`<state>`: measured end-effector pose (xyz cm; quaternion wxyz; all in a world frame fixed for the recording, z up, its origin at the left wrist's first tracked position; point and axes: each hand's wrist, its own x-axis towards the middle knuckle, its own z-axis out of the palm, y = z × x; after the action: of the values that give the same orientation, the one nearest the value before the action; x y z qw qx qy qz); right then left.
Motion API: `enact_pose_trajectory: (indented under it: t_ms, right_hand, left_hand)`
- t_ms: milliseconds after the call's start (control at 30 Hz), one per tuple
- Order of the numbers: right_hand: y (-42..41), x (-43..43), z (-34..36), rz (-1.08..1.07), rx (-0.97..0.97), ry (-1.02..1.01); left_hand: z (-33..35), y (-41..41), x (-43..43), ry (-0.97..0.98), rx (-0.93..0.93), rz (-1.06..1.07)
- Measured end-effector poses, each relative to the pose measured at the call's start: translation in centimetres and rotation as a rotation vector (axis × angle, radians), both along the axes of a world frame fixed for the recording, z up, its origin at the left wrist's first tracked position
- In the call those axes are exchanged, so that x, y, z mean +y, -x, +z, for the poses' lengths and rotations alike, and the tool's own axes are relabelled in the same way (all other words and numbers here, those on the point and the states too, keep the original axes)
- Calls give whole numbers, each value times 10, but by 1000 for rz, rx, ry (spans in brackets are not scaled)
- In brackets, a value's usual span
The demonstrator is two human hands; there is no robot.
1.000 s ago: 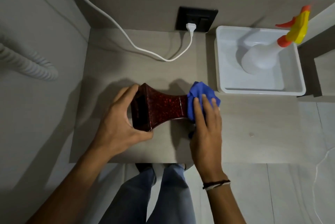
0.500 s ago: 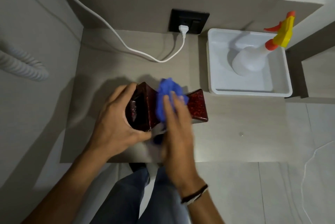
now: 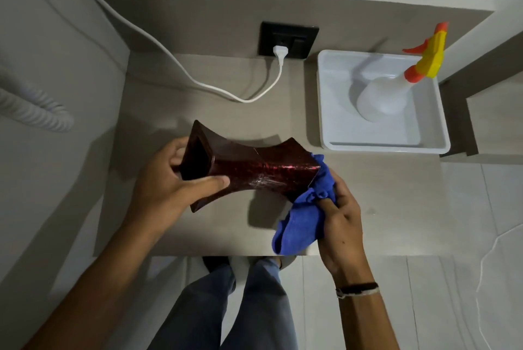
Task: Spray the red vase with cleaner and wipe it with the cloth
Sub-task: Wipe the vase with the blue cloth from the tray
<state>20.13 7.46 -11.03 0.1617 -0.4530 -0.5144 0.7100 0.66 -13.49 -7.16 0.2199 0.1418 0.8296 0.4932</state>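
The dark red vase [image 3: 254, 171] is held sideways above the grey counter, its square mouth pointing left. My left hand [image 3: 169, 185] grips the mouth end, thumb along the near side. My right hand [image 3: 339, 219] is closed on the blue cloth [image 3: 305, 216], which is bunched against the vase's base at the right and hangs down over the counter's front edge. Wet streaks shine on the vase's near face. The spray bottle [image 3: 387, 97], translucent with a yellow and orange trigger head, stands in the white tray.
The white tray [image 3: 328, 123] sits at the counter's back right. A white cable [image 3: 215, 89] runs from a black wall socket [image 3: 288, 38] across the back of the counter. A wall and a coiled hose [image 3: 31, 111] lie left. My legs stand below the counter's edge.
My right hand has slid the cloth from the vase's middle back to its base end at the right. The left hand has tilted the vase, raising the mouth end.
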Motion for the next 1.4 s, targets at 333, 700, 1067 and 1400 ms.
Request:
enact_pose_trajectory:
  t_ms: [333, 700, 1067, 1400]
  right_hand:
    - [15, 17, 6, -121, 6, 94]
    - [32, -70, 45, 421, 67, -912]
    - [32, -74, 30, 521, -122, -1077]
    - [26, -63, 32, 486, -170, -894]
  left_hand:
    - [28, 10, 9, 60, 33, -409]
    - [20, -2, 15, 131, 352, -394]
    - [15, -18, 17, 112, 326, -282]
    - [19, -25, 13, 136, 293, -247]
